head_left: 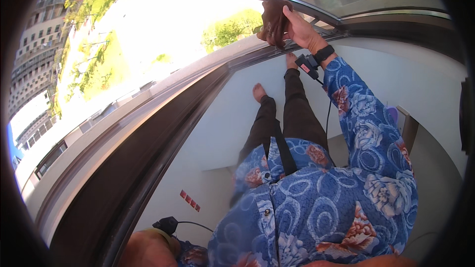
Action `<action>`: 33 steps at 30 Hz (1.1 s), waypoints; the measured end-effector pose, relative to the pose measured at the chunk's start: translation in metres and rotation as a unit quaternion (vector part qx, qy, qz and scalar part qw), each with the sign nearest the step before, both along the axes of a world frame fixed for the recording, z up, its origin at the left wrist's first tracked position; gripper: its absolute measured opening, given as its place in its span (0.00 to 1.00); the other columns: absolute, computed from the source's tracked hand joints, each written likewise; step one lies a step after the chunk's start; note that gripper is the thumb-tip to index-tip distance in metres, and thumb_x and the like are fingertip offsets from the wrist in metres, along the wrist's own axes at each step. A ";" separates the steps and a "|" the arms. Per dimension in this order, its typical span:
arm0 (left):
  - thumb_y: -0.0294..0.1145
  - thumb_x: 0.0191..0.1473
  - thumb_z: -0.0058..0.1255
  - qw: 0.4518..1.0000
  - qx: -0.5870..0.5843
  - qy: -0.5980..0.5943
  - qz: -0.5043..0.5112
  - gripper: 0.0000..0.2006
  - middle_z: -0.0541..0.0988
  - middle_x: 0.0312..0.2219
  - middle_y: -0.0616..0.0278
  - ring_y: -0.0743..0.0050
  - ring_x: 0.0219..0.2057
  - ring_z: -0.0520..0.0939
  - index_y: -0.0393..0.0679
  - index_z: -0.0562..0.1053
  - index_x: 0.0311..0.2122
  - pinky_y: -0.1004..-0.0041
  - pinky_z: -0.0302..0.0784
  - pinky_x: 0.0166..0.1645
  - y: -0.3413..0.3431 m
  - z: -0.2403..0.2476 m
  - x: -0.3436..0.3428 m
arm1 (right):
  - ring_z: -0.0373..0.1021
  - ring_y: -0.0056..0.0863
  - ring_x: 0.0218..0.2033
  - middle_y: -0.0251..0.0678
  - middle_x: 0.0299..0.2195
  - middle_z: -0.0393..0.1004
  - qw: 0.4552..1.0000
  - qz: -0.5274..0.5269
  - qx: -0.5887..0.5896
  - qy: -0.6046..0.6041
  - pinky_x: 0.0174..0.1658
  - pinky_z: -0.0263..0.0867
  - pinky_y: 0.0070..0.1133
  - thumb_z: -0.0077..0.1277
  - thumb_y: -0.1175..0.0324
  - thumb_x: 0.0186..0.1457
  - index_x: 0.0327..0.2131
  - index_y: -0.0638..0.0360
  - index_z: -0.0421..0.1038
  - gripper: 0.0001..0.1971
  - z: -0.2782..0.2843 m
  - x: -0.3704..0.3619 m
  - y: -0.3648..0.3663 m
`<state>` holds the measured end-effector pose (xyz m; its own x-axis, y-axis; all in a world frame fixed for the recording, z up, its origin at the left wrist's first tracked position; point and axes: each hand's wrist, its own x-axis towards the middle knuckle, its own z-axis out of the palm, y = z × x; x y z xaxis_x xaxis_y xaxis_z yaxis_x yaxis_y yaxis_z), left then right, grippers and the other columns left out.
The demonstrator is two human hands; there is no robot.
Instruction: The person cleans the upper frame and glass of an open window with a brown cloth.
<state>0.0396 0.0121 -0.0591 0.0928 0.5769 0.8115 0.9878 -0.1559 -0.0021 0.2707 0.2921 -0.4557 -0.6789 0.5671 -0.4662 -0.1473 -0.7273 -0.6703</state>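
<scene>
My right arm reaches forward in a blue flowered sleeve. At its end my right hand [301, 28] is closed on a crumpled brown cloth [273, 22], the thumb pressing it. The cloth is beside the lower corner of an open window sash [316, 7], close to the window frame [237, 63]; whether it touches the frame, I cannot tell. My left hand [148, 248] is low at the left, against or beside the dark frame rail [111, 207]. Its fingers are out of sight, so its grip does not show.
My bare feet [259, 92] stand on a white surface [225, 113] right beside the window opening. Beyond the frame lie an outer ledge [123, 101], trees [232, 29] and buildings [37, 54] far below. A thin cable [328, 118] hangs from a device at my right wrist.
</scene>
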 end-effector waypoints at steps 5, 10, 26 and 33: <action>0.38 0.54 0.50 0.909 -0.397 -0.106 -0.075 0.22 0.71 0.50 0.54 0.49 0.49 0.74 0.44 0.63 0.52 0.48 0.70 0.52 -0.066 -0.051 0.011 | 0.61 0.38 0.56 0.37 0.56 0.61 0.981 -0.099 -0.109 0.123 0.53 0.62 0.48 0.34 0.48 0.64 0.58 0.52 0.54 0.26 0.028 -0.011 -0.030; 0.20 0.44 0.54 0.816 -0.458 -0.349 -0.058 0.13 0.78 0.38 0.53 0.54 0.40 0.79 0.39 0.75 0.39 0.66 0.74 0.46 -0.034 -0.194 0.027 | 0.58 0.40 0.59 0.40 0.59 0.58 0.954 -0.171 -0.207 0.136 0.56 0.60 0.46 0.30 0.48 0.65 0.60 0.54 0.51 0.27 0.002 -0.007 -0.087; 0.39 0.48 0.56 0.753 -0.570 -0.294 0.150 0.21 0.73 0.46 0.54 0.55 0.49 0.73 0.44 0.73 0.48 0.58 0.68 0.53 0.056 -0.421 0.042 | 0.72 0.43 0.34 0.38 0.39 0.68 0.700 0.022 0.547 -0.459 0.36 0.69 0.33 0.51 0.66 0.51 0.33 0.51 0.74 0.05 -0.001 -0.019 -0.108; 0.43 0.53 0.48 0.768 -0.587 -0.211 0.145 0.14 0.76 0.36 0.61 0.61 0.43 0.75 0.47 0.76 0.39 0.57 0.68 0.43 0.062 -0.409 0.038 | 0.73 0.40 0.31 0.40 0.34 0.68 0.627 0.274 0.557 -0.471 0.32 0.68 0.34 0.51 0.63 0.51 0.28 0.51 0.75 0.06 0.003 -0.029 -0.110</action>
